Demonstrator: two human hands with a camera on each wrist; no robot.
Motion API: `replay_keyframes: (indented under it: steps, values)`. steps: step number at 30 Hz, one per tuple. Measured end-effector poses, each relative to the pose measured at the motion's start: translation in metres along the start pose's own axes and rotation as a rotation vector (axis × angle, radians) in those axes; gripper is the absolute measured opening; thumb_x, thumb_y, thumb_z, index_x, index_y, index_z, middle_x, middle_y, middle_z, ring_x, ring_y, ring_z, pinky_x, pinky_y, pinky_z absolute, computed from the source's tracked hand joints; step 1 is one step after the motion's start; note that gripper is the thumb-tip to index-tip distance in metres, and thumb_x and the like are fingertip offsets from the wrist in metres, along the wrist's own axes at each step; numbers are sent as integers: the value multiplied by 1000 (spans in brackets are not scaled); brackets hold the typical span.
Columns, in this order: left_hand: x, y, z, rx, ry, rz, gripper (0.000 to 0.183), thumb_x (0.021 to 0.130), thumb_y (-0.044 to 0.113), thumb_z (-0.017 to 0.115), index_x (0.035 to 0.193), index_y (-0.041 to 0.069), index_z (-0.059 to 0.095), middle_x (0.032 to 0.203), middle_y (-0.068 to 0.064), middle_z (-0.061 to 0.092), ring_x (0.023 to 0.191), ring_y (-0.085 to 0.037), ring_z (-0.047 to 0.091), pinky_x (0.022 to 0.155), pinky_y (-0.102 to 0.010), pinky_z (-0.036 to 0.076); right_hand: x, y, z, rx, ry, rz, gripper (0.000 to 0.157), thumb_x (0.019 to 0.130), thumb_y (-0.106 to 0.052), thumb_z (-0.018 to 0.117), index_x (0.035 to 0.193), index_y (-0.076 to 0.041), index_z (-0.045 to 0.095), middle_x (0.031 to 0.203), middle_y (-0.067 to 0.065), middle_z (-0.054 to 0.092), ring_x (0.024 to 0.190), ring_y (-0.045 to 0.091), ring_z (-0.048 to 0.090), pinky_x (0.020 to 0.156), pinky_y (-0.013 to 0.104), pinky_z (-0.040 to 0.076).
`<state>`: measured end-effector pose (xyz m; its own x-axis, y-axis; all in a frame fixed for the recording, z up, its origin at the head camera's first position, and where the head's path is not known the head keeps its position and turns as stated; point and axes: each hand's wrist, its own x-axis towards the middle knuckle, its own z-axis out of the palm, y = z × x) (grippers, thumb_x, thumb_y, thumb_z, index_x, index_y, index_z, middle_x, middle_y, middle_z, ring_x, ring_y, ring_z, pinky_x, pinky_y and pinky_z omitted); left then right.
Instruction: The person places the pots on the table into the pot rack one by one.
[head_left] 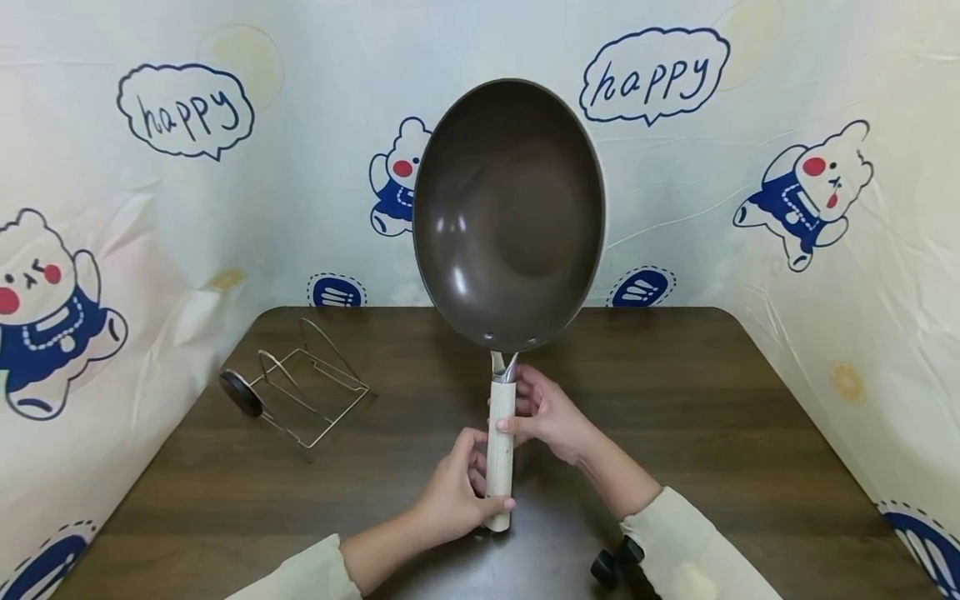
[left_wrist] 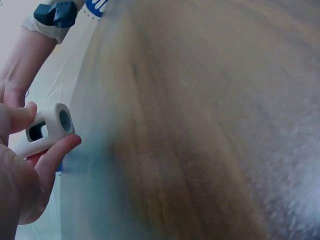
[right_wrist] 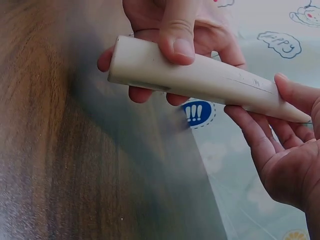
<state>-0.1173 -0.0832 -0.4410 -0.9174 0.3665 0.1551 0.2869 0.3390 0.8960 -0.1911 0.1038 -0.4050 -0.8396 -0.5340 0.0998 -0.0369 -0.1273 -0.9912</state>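
Observation:
A brown-lined frying pan point(head_left: 513, 208) is held upright, its inside facing me and its cream handle point(head_left: 500, 454) pointing down. Near the handle's lower end, my left hand point(head_left: 453, 492) grips it between thumb and fingers. Higher up, close to the metal joint, my right hand point(head_left: 551, 417) pinches the same handle. The left wrist view shows the hollow end of the handle point(left_wrist: 52, 127) with a slot in its side. Both hands appear on the handle point(right_wrist: 200, 75) in the right wrist view, the right hand point(right_wrist: 295, 160) nearer its narrow end.
A wire rack point(head_left: 311, 396) with a dark round knob-like piece point(head_left: 242, 393) lies on the left of the brown wooden table point(head_left: 675, 400). A printed cloth point(head_left: 300, 208) hangs behind and along both sides. A black device point(head_left: 618, 560) is at the right wrist.

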Motion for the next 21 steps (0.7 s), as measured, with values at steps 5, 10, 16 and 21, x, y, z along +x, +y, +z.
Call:
replay_keyframes:
  steps: [5,10,16,21]
  values:
    - [-4,-5,3,-70,31,6,71,69,4,88,120,6,38,81,-5,56,62,-9,58,54,-25,51,7,1,2,-5,-41,47,64,83,7,71,136,1,37,121,30,52,101,31,64,66,48,58]
    - [-6,-11,4,-105,66,1,72,69,1,87,120,5,37,84,-7,59,64,-12,61,54,-26,53,16,0,9,-55,-62,69,67,81,8,72,138,1,36,120,27,53,101,29,64,65,47,58]
    - [-9,-13,4,-101,118,6,68,71,-1,85,118,3,36,90,-9,63,70,-15,63,55,-26,52,27,-6,17,-176,-107,75,67,80,7,74,138,-3,41,117,16,56,98,27,61,64,45,58]
    - [-11,-16,7,-135,208,31,68,70,-5,84,116,2,35,95,-11,62,76,-17,62,63,-29,55,37,-14,26,-261,-179,57,65,81,6,73,137,-4,43,117,14,58,99,24,59,63,44,58]
